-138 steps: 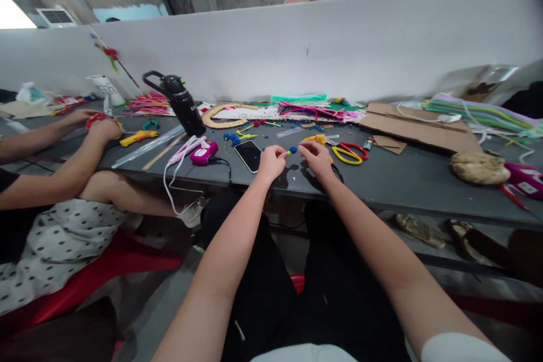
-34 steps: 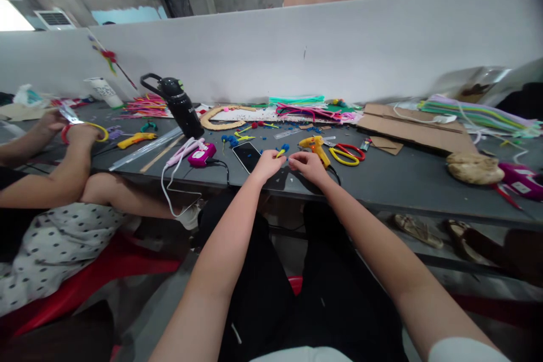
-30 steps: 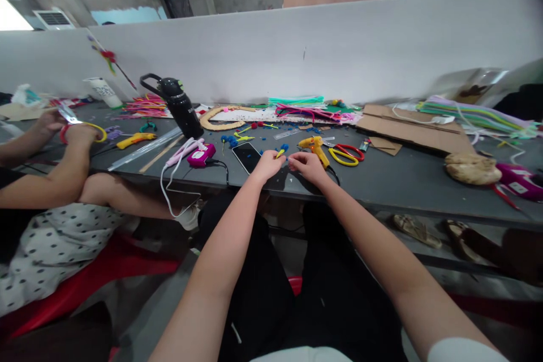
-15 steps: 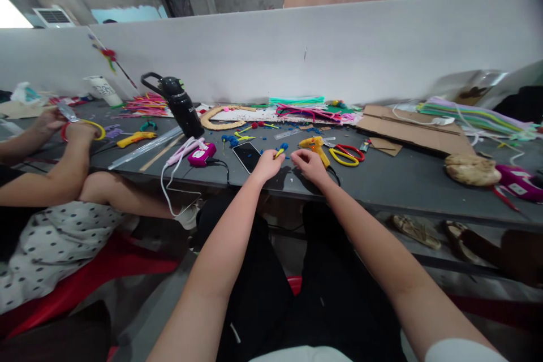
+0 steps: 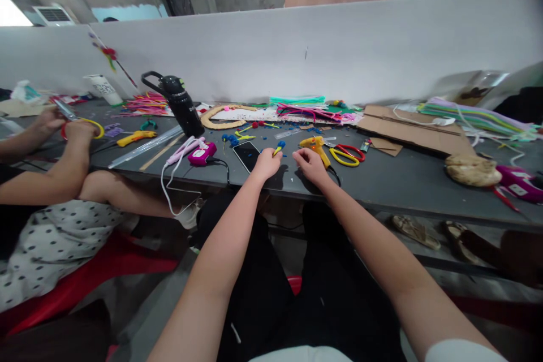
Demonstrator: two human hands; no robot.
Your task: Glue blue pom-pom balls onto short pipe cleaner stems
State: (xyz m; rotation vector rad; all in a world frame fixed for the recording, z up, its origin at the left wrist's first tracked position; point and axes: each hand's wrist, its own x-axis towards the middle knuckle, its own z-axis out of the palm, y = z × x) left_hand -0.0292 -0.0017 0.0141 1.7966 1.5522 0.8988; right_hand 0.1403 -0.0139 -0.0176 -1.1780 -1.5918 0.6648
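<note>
Two bare hands at the near edge of a cluttered grey worktable (image 5: pixel 394 181).

Head view: the left hand (image 5: pixel 266 163) is closed, fingers pinched on a short yellow fuzzy stick with a blue pom-pom tip (image 5: pixel 278 148), which pokes out toward 1 o'clock. The right hand (image 5: pixel 311 163), just beside it at 3 o'clock, is curled with fingertips together; whether it grips anything cannot be told. A yellow glue gun (image 5: pixel 314 146) lies at its 12 o'clock, yellow-handled scissors (image 5: pixel 344 154) at 2 o'clock, a black smartphone (image 5: pixel 247 154) at the left hand's 10 o'clock.
</note>
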